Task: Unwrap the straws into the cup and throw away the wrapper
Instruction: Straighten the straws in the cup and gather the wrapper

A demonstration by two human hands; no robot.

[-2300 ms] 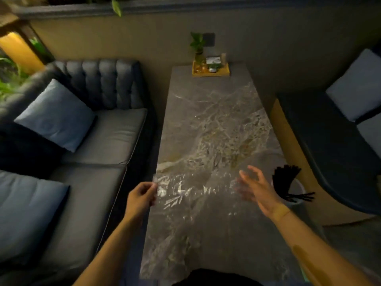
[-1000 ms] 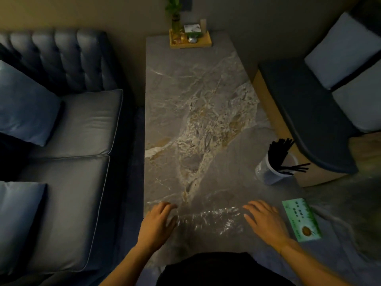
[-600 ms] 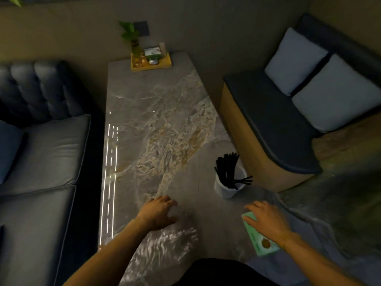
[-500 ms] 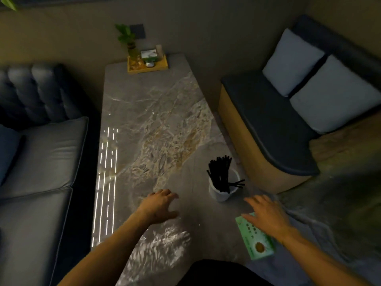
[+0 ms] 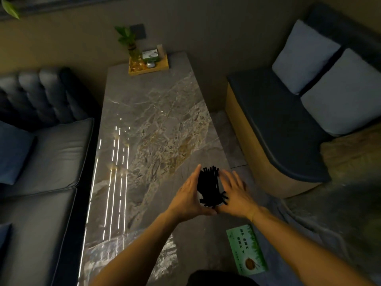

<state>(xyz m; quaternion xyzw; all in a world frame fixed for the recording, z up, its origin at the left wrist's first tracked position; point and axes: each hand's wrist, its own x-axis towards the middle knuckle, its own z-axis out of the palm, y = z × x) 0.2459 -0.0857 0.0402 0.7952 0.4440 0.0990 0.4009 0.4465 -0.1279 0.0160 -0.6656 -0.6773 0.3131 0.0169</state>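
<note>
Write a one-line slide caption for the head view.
Both hands, left and right, cup a bundle of black straws over the marble table; clear wrapper lies nearby.

Counted what I had: one bunch of straws (image 5: 209,185), too many to count, one wrapper (image 5: 132,254), one green card (image 5: 247,249), one tray (image 5: 148,66), two sofas, four cushions, my two hands.

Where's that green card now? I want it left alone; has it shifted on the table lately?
Cannot tell: the green card lies near the table corner, but the camera swung.
</note>
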